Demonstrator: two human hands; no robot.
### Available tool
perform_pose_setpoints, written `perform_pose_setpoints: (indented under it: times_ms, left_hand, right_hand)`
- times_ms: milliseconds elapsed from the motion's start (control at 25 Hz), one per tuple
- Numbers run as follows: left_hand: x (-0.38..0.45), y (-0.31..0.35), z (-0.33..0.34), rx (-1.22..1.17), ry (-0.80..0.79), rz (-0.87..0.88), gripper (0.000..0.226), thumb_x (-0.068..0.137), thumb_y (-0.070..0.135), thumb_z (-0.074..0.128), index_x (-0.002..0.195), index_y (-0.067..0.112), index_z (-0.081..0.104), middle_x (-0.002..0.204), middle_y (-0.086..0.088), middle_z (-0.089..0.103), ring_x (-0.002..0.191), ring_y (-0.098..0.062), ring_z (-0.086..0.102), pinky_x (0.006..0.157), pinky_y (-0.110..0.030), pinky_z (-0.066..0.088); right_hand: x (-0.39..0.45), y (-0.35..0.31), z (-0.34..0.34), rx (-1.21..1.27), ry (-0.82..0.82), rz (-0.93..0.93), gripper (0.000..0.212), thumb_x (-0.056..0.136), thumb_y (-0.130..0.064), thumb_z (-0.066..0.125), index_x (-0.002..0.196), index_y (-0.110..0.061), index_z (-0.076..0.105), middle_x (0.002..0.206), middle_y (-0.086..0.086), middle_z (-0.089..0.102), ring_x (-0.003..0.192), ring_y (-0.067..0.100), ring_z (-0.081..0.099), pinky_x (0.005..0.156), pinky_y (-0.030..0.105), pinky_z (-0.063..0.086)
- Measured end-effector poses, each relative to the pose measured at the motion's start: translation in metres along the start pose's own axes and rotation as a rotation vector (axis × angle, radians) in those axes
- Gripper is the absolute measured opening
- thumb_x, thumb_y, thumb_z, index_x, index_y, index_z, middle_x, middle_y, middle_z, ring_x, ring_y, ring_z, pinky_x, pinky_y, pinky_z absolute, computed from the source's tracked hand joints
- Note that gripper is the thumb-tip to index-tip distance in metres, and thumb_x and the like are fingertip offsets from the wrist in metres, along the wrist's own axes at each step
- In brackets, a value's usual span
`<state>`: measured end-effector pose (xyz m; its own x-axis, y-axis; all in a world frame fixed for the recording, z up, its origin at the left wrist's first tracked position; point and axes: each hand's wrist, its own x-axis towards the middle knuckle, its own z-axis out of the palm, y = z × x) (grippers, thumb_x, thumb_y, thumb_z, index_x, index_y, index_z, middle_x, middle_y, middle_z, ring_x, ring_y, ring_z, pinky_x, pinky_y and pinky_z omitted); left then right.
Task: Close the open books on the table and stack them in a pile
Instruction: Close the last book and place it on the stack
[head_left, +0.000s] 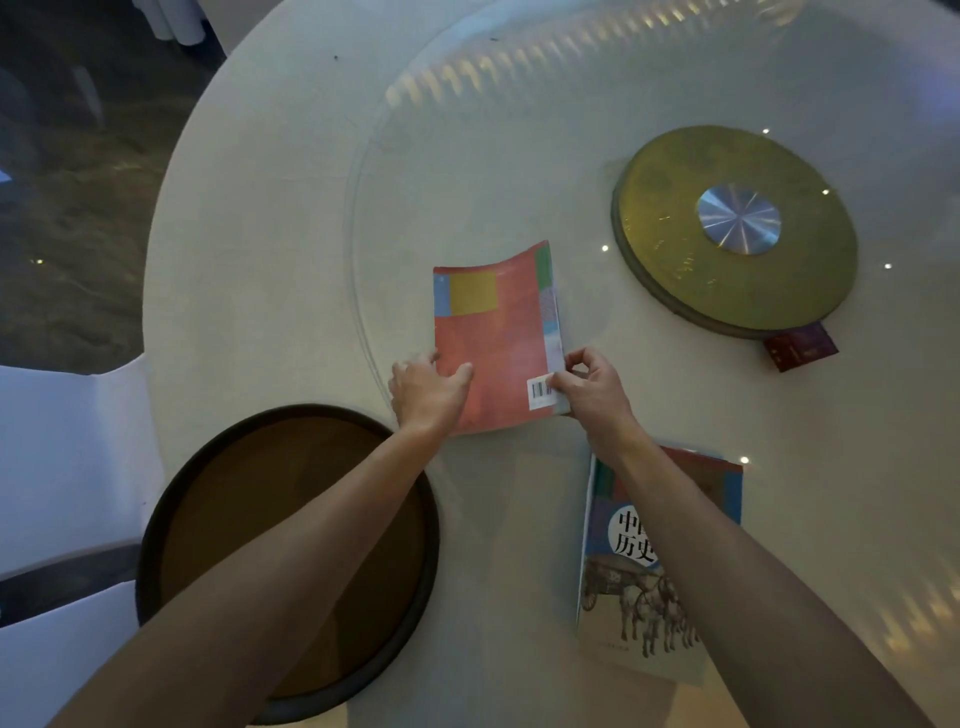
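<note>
A red book (496, 338) lies closed, back cover up, near the middle of the round white table (270, 218); its cover bears yellow, blue and green patches and a barcode. My left hand (428, 392) rests on its lower left edge with the thumb on the cover. My right hand (592, 387) pinches the lower right corner by the barcode. A second closed book (618, 618), with a horse-and-chariot picture and a white circle of characters, lies nearer to me on the right, partly under my right forearm.
A round dark-rimmed brown tray (218, 519) sits at the near left. A gold disc with a silver hub (675, 244) stands at the far right under the glass turntable (395, 93). A small dark red booklet (802, 345) lies by it. A white chair cover (57, 457) is at left.
</note>
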<state>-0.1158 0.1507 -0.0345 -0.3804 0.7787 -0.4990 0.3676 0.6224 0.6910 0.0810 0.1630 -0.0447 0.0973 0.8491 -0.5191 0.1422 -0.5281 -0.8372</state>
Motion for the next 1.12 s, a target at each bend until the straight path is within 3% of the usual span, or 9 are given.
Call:
perform_pose_setpoints:
  times_ms: [80,280,360,520,600,720,840,960,1120]
  left_hand:
    - [-0.01,0.024,0.004,-0.153,-0.116,0.066,0.057,0.082,0.05,0.071,0.124,0.011,0.071,0.117,-0.005,0.072,0.108,-0.02,0.068,0.097,-0.041,0.055]
    - [-0.041,0.071,0.018,-0.288,-0.386,0.003,0.05,0.075,0.059,0.076,0.085,0.01,0.074,0.075,-0.003,0.073,0.07,-0.019,0.073,0.07,-0.035,0.06]
    - [-0.05,0.076,0.024,-0.269,-0.435,-0.005,0.035,0.082,0.043,0.075,0.083,0.009,0.069,0.075,-0.009,0.07,0.069,-0.024,0.073,0.068,-0.037,0.062]
    - [-0.063,0.074,0.035,-0.297,-0.467,-0.049,0.027,0.087,0.011,0.053,0.107,-0.003,0.064,0.097,-0.023,0.073,0.076,-0.034,0.074,0.063,-0.04,0.064]
    - [-0.069,0.072,0.034,-0.375,-0.409,-0.075,0.033,0.085,0.003,0.047,0.114,0.002,0.063,0.098,-0.02,0.074,0.073,-0.029,0.073,0.063,-0.037,0.061]
    - [-0.08,0.071,0.031,-0.426,-0.397,-0.08,0.039,0.076,-0.001,0.048,0.11,0.0,0.067,0.079,-0.012,0.065,0.051,-0.017,0.057,0.047,-0.023,0.041]
    - [-0.096,0.079,0.032,-0.546,-0.479,-0.078,0.041,0.061,0.004,0.051,0.098,0.004,0.07,0.089,-0.016,0.063,0.071,-0.029,0.048,0.054,-0.031,0.034]
    - [-0.113,0.085,0.036,-0.592,-0.618,-0.084,0.038,0.073,-0.002,0.045,0.104,0.003,0.067,0.09,-0.012,0.072,0.074,-0.025,0.064,0.062,-0.033,0.05]
    - [-0.127,0.065,0.057,-0.361,-0.678,-0.062,0.042,0.067,0.007,0.052,0.107,0.005,0.065,0.096,-0.014,0.072,0.069,-0.023,0.061,0.054,-0.031,0.042]
  right_hand:
    - [-0.018,-0.008,-0.006,-0.016,-0.019,-0.121,0.015,0.092,-0.001,0.061,0.087,-0.013,0.053,0.086,0.019,0.07,0.073,0.03,0.067,0.069,0.045,0.055]
    - [-0.061,-0.016,-0.023,-0.213,-0.11,-0.361,0.011,0.096,-0.013,0.06,0.098,-0.011,0.05,0.091,0.019,0.073,0.074,0.033,0.07,0.066,0.049,0.062]
    - [-0.073,-0.013,-0.032,-0.284,-0.144,-0.393,0.012,0.095,-0.024,0.061,0.098,-0.017,0.051,0.092,0.011,0.074,0.082,0.031,0.072,0.07,0.056,0.061]
    - [-0.096,0.003,-0.047,-0.379,-0.251,-0.38,0.024,0.095,-0.039,0.066,0.111,-0.022,0.06,0.108,-0.002,0.072,0.102,0.014,0.071,0.081,0.043,0.063]
    - [-0.103,0.006,-0.059,-0.273,-0.244,-0.331,0.025,0.096,-0.037,0.067,0.113,-0.019,0.065,0.11,0.0,0.071,0.103,0.012,0.07,0.084,0.036,0.062]
    - [-0.101,0.011,-0.085,-0.115,0.008,-0.2,0.036,0.098,-0.039,0.065,0.12,-0.011,0.067,0.114,0.005,0.072,0.109,0.02,0.069,0.091,0.038,0.059]
    - [-0.1,0.02,-0.108,0.115,0.123,0.055,0.059,0.091,-0.055,0.067,0.125,-0.006,0.067,0.121,0.014,0.075,0.108,0.032,0.072,0.092,0.047,0.06]
    - [-0.11,0.029,-0.136,0.48,0.011,0.153,0.053,0.093,-0.049,0.066,0.126,-0.007,0.072,0.123,0.022,0.074,0.114,0.043,0.07,0.1,0.061,0.054]
    - [-0.127,0.053,-0.162,0.542,0.064,0.074,0.027,0.097,-0.024,0.066,0.118,-0.008,0.074,0.132,0.032,0.066,0.121,0.048,0.064,0.108,0.069,0.044]
